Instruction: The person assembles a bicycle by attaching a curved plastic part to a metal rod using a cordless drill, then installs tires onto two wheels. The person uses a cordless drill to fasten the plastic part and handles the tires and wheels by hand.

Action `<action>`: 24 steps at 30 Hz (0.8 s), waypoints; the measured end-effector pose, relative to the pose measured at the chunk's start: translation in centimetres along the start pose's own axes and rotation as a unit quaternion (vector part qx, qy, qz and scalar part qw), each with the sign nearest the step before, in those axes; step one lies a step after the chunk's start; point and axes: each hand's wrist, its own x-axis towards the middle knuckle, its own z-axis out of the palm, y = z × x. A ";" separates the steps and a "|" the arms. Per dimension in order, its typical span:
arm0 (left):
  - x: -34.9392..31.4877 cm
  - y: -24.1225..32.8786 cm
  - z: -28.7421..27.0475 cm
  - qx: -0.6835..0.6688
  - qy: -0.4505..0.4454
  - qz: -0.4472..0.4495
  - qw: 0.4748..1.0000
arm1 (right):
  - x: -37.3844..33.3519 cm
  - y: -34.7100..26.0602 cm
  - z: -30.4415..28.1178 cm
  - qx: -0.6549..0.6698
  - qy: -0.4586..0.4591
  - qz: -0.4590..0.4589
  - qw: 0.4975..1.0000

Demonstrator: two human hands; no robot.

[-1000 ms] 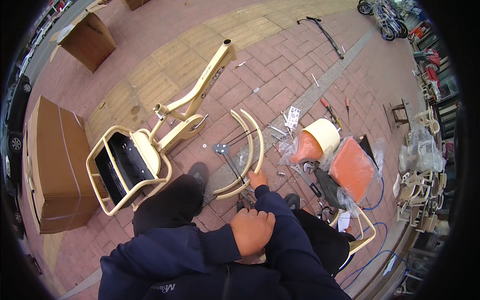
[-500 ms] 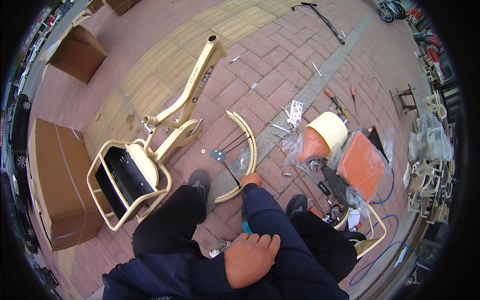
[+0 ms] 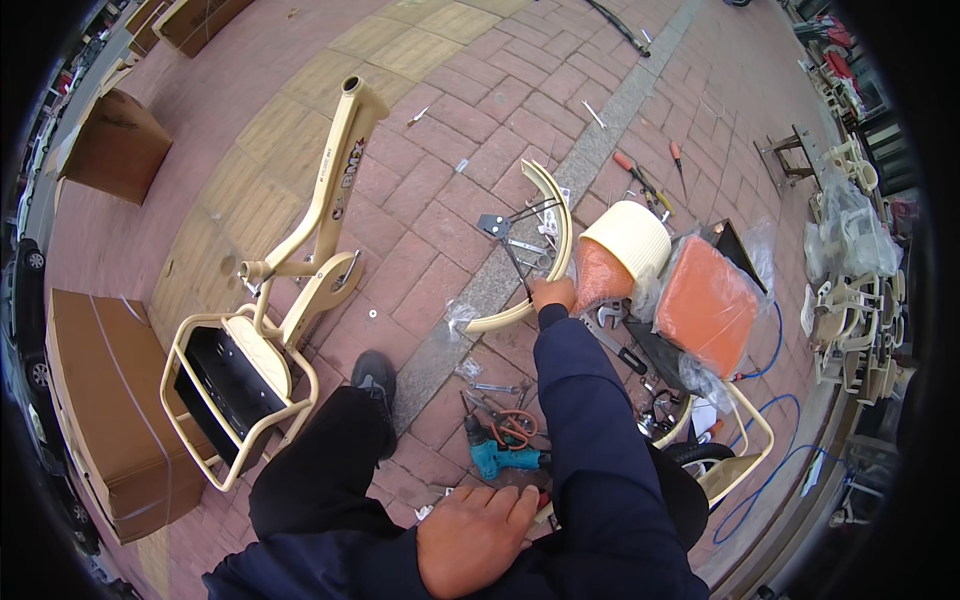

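Note:
My right hand (image 3: pixel 553 296) is closed around a cream curved bicycle mudguard (image 3: pixel 567 231) with black wire stays and a small dark bracket plate (image 3: pixel 494 226). It holds the mudguard just left of an orange piece (image 3: pixel 602 275) in clear plastic and a ribbed cream basket (image 3: pixel 627 240). My left hand (image 3: pixel 475 540) lies palm down beside my right sleeve, fingers outstretched and slightly bent, with nothing seen in it. Beyond it, a teal power drill (image 3: pixel 500 458) and red-handled pliers (image 3: pixel 515 428) lie on the paving.
A cream bicycle frame (image 3: pixel 325 190) with a rear rack (image 3: pixel 303 405) stands at left. Cardboard boxes (image 3: pixel 110 420) line the left side. An orange wrapped panel (image 3: pixel 708 305), an adjustable wrench (image 3: pixel 612 318) and screwdrivers (image 3: pixel 677 165) lie at right. A blue hose (image 3: pixel 735 525) curls beyond.
My right hand has carried the mudguard to the right and farther away, beside the ribbed basket. The drill and pliers have come into sight. My left hand stays near my right forearm.

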 end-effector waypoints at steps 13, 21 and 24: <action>1.2 -0.5 1.4 0.044 -0.060 -0.025 0.997 | 3.6 0.5 -0.8 -0.370 -0.230 -0.319 0.842; 2.1 -1.9 2.0 0.070 -0.081 0.039 0.993 | 4.9 -2.0 -22.1 -0.343 -0.165 -0.300 0.874; 2.6 -1.6 1.9 0.089 -0.063 0.047 0.993 | 2.7 0.4 -33.1 -0.333 -0.100 -0.290 0.892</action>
